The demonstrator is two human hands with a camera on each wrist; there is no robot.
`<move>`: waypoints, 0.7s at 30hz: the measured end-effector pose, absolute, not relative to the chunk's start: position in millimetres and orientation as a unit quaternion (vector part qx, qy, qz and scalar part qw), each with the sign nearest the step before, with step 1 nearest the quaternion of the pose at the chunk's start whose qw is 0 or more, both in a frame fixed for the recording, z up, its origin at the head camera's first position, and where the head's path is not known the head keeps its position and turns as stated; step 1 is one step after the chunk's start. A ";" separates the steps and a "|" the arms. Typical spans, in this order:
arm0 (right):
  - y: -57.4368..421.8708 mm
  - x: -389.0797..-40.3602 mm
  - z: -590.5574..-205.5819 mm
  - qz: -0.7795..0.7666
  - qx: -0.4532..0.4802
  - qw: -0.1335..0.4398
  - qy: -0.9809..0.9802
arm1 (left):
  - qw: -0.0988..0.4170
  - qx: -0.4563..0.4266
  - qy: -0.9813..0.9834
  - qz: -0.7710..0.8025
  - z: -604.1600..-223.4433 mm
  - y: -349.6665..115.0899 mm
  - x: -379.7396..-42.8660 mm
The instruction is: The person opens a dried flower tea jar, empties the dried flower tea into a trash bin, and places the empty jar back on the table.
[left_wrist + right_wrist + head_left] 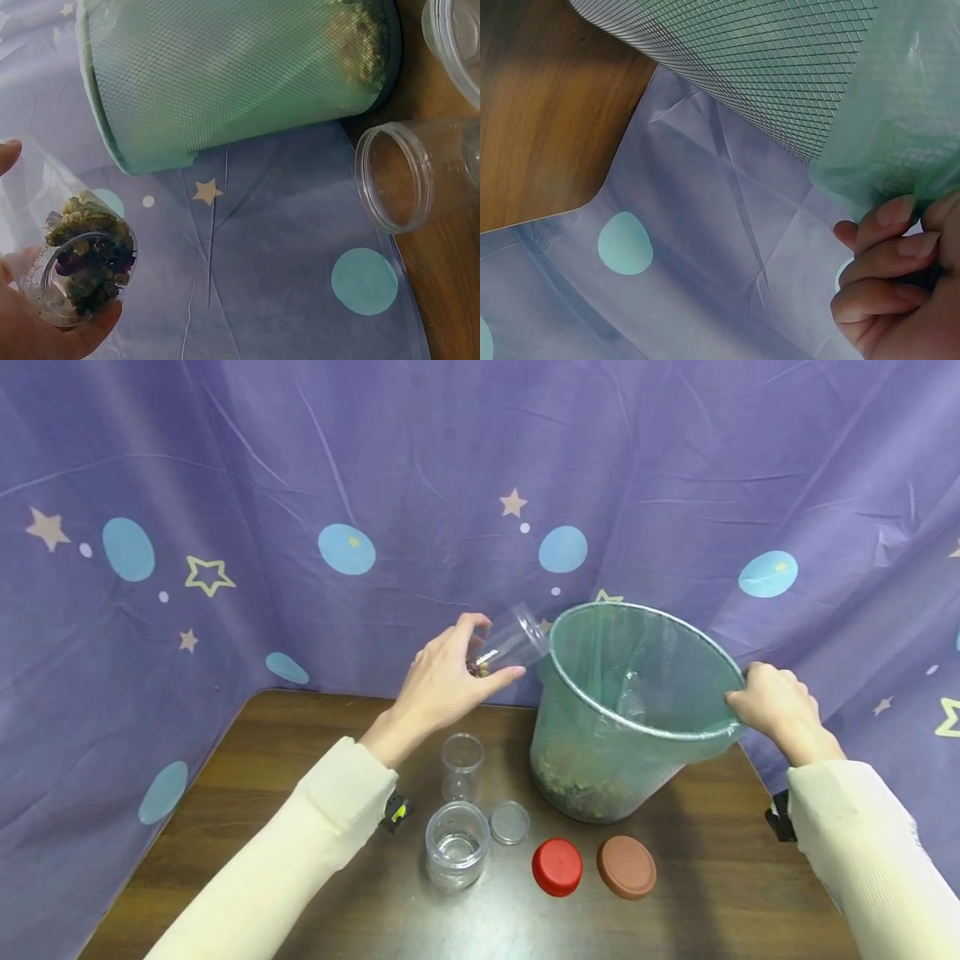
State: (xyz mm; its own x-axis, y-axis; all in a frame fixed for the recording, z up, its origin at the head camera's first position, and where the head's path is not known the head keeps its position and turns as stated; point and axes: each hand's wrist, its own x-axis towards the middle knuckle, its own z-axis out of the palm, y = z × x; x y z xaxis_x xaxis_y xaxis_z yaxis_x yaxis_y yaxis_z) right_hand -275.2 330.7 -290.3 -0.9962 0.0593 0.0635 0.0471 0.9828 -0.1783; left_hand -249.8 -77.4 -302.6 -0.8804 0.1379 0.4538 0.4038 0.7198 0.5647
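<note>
My left hand (447, 674) grips a clear plastic jar (512, 642), tilted with its mouth at the left rim of the waste bin. Dried flowers (91, 255) lie at the jar's bottom end, yellowish and dark red. The mesh waste bin (547, 727), lined with a green plastic bag (675, 668), leans to the right on the table. At the bin's right rim my right hand (778, 706) grips the edge and the bag folded over it, fingers curled. Yellowish dried bits (581, 789) show through the mesh at the bin's bottom.
Two open clear jars, a slim one (461, 768) and a wider one (457, 847), stand on the wooden table (337, 877). Near them lie a clear lid (510, 822), a red lid (557, 867) and a brown lid (627, 867). A purple patterned curtain (420, 468) hangs behind.
</note>
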 end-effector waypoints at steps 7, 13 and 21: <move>329.7 -275.2 -287.1 0.085 -0.024 0.023 -0.996 | 0.207 -0.150 -0.917 -0.306 -292.0 -74.9 -257.4; 329.9 -276.0 -287.4 0.084 -0.022 0.019 -0.996 | 0.208 -0.165 -0.924 -0.273 -286.6 -68.3 -261.2; 329.1 -275.5 -286.8 0.079 -0.020 0.014 -0.997 | 0.229 -0.186 -0.929 -0.222 -285.7 -53.9 -265.9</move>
State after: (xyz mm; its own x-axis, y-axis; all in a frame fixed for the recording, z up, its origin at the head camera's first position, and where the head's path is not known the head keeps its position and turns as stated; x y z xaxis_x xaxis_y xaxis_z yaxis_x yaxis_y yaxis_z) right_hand -275.5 329.1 -286.8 -0.9988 0.0417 0.0243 0.0374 0.9867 -0.1584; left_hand -265.9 -53.9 -285.7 -0.8262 0.2436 0.5079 0.4468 0.8325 0.3275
